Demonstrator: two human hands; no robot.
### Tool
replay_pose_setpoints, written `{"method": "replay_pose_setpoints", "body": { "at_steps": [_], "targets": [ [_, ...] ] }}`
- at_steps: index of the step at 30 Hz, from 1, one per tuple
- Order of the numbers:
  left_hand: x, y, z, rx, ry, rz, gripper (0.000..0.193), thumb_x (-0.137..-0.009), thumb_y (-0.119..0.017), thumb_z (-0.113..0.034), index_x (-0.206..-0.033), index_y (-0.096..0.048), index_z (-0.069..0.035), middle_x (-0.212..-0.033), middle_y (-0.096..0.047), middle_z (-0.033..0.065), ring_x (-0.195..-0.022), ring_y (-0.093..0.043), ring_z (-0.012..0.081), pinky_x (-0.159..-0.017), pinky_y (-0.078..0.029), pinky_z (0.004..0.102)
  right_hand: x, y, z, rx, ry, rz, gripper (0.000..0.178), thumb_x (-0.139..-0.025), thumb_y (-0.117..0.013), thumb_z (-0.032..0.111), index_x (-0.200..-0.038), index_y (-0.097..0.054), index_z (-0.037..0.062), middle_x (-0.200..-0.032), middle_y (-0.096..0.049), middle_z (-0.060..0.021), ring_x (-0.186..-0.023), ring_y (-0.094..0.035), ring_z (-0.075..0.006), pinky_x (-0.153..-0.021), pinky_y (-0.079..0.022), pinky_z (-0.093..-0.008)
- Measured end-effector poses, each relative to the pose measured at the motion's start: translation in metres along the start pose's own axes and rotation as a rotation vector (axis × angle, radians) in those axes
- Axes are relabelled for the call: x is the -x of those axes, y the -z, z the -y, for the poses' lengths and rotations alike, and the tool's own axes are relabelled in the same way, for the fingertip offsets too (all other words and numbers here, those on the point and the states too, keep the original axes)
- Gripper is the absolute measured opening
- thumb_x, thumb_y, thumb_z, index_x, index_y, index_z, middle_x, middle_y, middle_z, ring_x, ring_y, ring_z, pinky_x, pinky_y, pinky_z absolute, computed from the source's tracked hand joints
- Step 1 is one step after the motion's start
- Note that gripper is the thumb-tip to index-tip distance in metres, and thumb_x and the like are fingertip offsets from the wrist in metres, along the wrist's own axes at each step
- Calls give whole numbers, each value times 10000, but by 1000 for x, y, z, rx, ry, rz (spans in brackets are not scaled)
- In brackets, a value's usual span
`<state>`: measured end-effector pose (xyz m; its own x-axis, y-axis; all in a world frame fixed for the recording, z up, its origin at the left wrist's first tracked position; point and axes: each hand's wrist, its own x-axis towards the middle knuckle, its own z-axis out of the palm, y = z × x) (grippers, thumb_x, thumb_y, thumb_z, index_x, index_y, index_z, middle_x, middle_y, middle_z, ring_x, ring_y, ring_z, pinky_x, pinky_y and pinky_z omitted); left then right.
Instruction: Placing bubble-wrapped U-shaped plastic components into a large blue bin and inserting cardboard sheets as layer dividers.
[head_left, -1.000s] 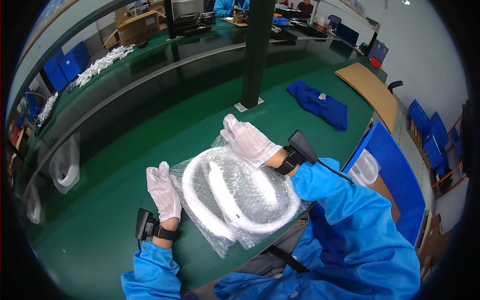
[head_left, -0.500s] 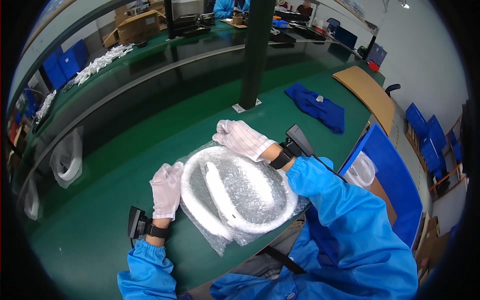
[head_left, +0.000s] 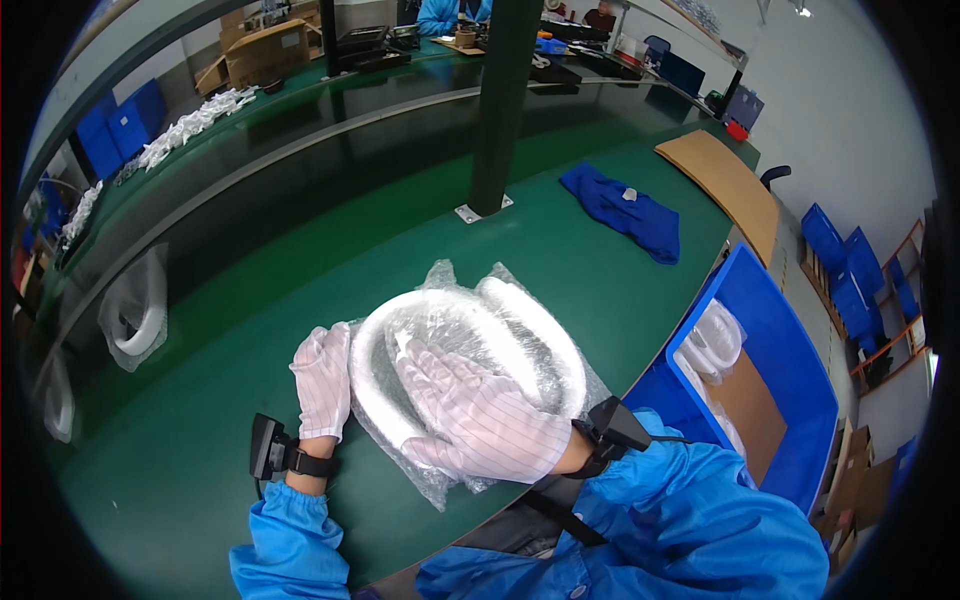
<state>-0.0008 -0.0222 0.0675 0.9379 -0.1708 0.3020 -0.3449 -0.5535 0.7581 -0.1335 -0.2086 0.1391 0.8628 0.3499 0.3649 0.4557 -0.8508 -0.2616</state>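
Note:
A white looped tube (head_left: pixel 372 345) lies in a clear plastic bag (head_left: pixel 432 278) on the green worktable, close to my body. A second white curved length (head_left: pixel 545 340), also under clear plastic, runs along its right side; whether it is a separate piece I cannot tell. My right hand (head_left: pixel 480 405), in a white striped glove, rests flat across the middle of the bag with its fingers stretched out. At the bag's left edge, my gloved left hand (head_left: pixel 323 385) has its fingers bent against the plastic, apparently pinching it; the fingertips are partly hidden.
A blue bin (head_left: pixel 790 350) to the right holds bagged white parts (head_left: pixel 715 340) and cardboard. Beyond the work lie blue cloth (head_left: pixel 630 215) and a brown board (head_left: pixel 725 185). A dark post (head_left: pixel 495 130) rises from the table. Bagged loops (head_left: pixel 145 325) lie left.
My right hand has come from the bag's far edge down onto its middle, and its fingers have straightened. The white lengths inside lie differently now. My left hand has barely moved.

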Motion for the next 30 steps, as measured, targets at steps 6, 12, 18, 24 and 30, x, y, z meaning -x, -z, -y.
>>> {"method": "replay_pose_setpoints", "body": {
  "at_steps": [6,12,18,24,30],
  "targets": [
    [5,2,-1,-222,-177,-45,310,-937,-575,-245,-1049,-590,44,-1009,-634,222,-980,-592,369,-871,-456,422,-1,-5,4,-153,-97,112,764,-892,-521,422,-1383,-326,-130,-1412,-350,-341,-1263,-422,-467,-1071,-344,-455],
    [34,8,-121,-288,-401,-147,619,-903,-586,-284,-1404,-380,17,-1433,-406,211,-1356,-335,403,-1131,-246,457,16,65,-5,-628,-71,29,551,-901,-501,320,-1251,-452,-102,-1235,-509,-309,-1141,-522,-409,-962,-434,-441],
    [48,-8,-119,-854,-390,197,624,-952,-503,-382,-1470,-319,-86,-1469,-378,188,-1367,-333,388,-1120,-251,494,52,47,-22,246,-345,-558,610,-772,-648,299,-1197,-514,-117,-1059,-606,-220,-970,-614,-320,-712,-529,-369],
    [37,-10,-121,-775,-706,266,500,-945,-556,-291,-1351,-478,-10,-1341,-499,239,-1254,-460,386,-1032,-400,443,61,21,-71,0,-695,-204,660,-710,-665,443,-1014,-596,-139,-829,-626,-213,-732,-620,-303,-641,-497,-405],
    [78,23,-110,-697,14,-135,775,-909,-578,-467,-1471,-269,-32,-1353,-487,248,-1118,-565,403,-978,-445,475,60,42,-87,-363,-830,-89,524,-612,-703,498,-738,-699,-11,-768,-664,-217,-761,-674,-356,-665,-533,-431]
  ]
}}
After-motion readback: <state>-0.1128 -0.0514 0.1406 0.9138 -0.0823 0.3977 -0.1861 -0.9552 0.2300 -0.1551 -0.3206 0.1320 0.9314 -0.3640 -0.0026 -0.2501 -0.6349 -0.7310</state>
